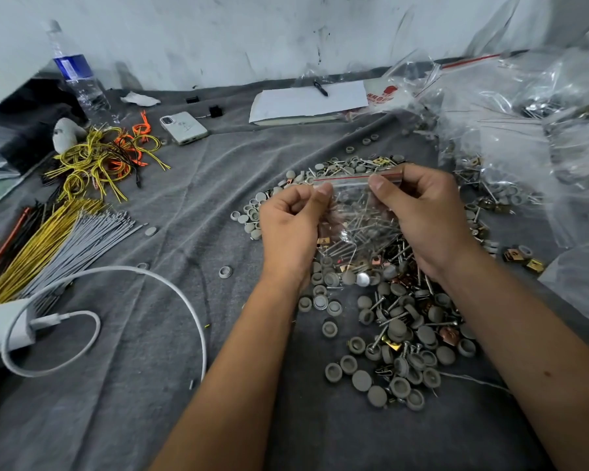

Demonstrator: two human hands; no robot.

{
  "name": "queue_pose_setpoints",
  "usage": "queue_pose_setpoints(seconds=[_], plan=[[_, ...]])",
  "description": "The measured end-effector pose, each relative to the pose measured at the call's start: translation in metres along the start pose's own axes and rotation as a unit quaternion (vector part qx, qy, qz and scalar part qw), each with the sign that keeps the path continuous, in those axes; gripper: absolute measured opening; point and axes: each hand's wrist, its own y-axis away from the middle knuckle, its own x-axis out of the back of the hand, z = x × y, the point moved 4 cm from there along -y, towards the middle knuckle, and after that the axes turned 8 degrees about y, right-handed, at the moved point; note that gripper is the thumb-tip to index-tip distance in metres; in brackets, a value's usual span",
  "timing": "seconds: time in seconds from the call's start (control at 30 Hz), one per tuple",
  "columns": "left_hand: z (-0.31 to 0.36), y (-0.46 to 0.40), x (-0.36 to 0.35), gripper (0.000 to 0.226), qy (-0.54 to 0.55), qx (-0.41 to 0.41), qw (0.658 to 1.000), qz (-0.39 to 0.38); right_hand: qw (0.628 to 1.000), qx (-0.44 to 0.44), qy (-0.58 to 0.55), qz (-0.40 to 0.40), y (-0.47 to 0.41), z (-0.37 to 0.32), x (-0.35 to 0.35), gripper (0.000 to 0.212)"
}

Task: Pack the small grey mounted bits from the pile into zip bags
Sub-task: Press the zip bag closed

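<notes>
I hold the zip bag point(357, 212) in the centre of the frame, above the pile point(385, 328) of grey bits that spreads toward lower right. My left hand point(288, 226) pinches the bag's left top corner; my right hand point(422, 215) pinches the red-striped seal at right.

Risk, as I judge it: the bag already holds long metal pins; if either pinch slips, it tips and spills onto the pile. Sharp pin ends may also pierce the film.

Legible text: none. The water bottle point(77, 76), upper left, has a blue label, and a bag point(385, 93) at upper right carries red print; both are unreadable.
</notes>
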Motion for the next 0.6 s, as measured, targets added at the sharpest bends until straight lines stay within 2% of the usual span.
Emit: queue_pose_setpoints(seconds=[0.1, 0.27, 0.47, 0.6], plan=[[0.0012, 0.0002, -0.0007, 0.030, 0.005, -0.001, 1.000, -0.001, 1.000, -0.005, -0.010, -0.001, 0.0006, 0.0003, -0.0001, 0.009], [0.0032, 0.0002, -0.0002, 0.023, 0.008, -0.006, 1.000, 0.008, 1.000, 0.002, -0.006, -0.004, -0.0004, 0.0012, -0.0007, 0.009], [0.0055, 0.0012, -0.0015, 0.030, 0.011, -0.022, 1.000, -0.001, 1.000, -0.004, -0.017, -0.015, -0.0008, 0.0041, -0.0013, 0.009], [0.0046, 0.0017, -0.0017, 0.026, 0.007, -0.014, 1.000, 0.010, 1.000, -0.003, -0.021, -0.019, -0.0015, 0.0037, -0.0014, 0.010]])
